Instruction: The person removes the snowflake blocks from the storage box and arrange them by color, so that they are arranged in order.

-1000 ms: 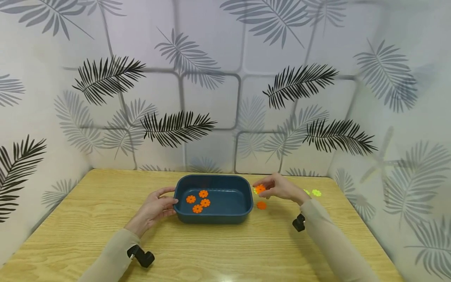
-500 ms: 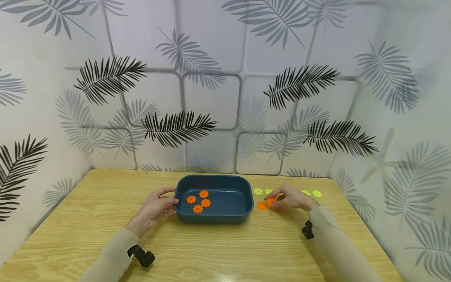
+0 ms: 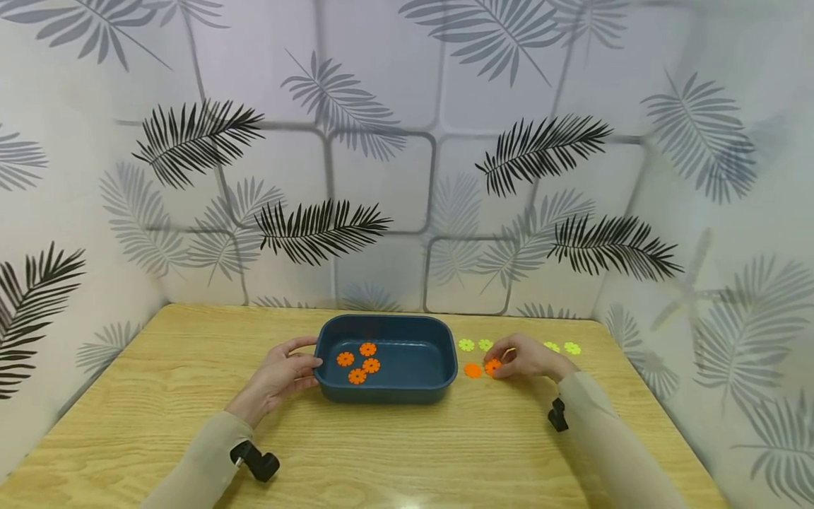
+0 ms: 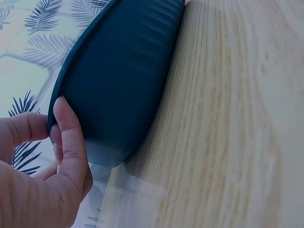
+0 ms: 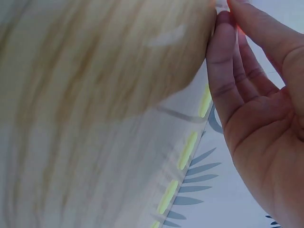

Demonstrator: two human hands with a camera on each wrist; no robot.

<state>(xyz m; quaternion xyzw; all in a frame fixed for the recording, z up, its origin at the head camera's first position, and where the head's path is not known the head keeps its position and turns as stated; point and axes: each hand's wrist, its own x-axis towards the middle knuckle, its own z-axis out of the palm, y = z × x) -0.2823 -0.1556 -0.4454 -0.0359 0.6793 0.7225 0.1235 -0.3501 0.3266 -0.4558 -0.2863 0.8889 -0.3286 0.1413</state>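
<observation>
While left fingers (image 4: 71,140) grip tray (image 3: 386,395), right fingers (image 5: 222,61) pinch orange disc (image 3: 491,367), wooden table (image 3: 394,452) beneath

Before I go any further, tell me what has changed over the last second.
The right-hand grip, still pinching an orange disc, has moved right and toward the person, bringing it beside a second orange disc. Two yellow discs behind now show clearly. The left-hand grip stays on the blue tray; the four orange discs inside look unmoved.

Dark blue tray (image 3: 388,396); orange discs (image 3: 473,370); yellow-green discs (image 3: 572,348) far right; tan wood-grained table (image 3: 381,452); pale wall (image 3: 381,63), black and grey fronds (image 3: 324,232)
</observation>
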